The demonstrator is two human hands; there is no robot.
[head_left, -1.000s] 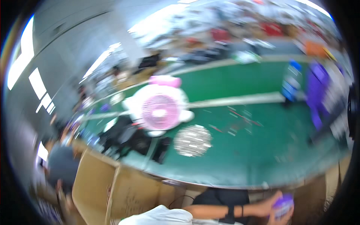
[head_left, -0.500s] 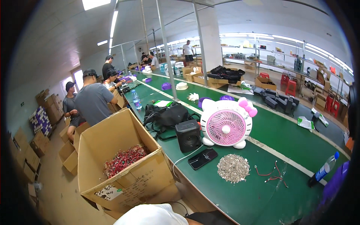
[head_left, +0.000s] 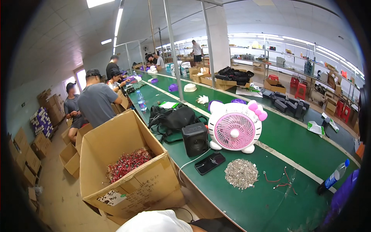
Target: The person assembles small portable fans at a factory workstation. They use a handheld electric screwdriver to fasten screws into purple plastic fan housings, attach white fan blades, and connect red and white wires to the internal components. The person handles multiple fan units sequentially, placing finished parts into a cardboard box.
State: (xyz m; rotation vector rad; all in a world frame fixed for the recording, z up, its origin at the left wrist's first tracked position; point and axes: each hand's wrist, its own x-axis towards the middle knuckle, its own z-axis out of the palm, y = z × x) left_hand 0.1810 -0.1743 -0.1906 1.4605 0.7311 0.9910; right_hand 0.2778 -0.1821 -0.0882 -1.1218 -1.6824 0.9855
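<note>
Neither of my hands shows; at the lower edge there is only white cloth [head_left: 154, 222] and a bit of dark clothing beside it. On the green table [head_left: 247, 205] in front of me lies a heap of small metal parts [head_left: 241, 174], with a few red wires [head_left: 284, 183] to its right. A black phone [head_left: 210, 163] lies left of the heap. Behind them stand a pink and white cat-shaped fan [head_left: 234, 127] and a black speaker [head_left: 195, 139]. At the left, an open cardboard box [head_left: 135, 193] holds a tangle of red-wired parts [head_left: 129, 164].
A dark bag [head_left: 176, 120] and a water bottle [head_left: 141, 101] stand farther along the table. Another bottle [head_left: 334, 177] is at the right. Several people work on the left side, near a person in grey [head_left: 94, 100]. Metal posts [head_left: 173, 50] rise from the table.
The view has shifted very slightly. A far person by the shelves has turned a little; the things on the table have stayed in place.
</note>
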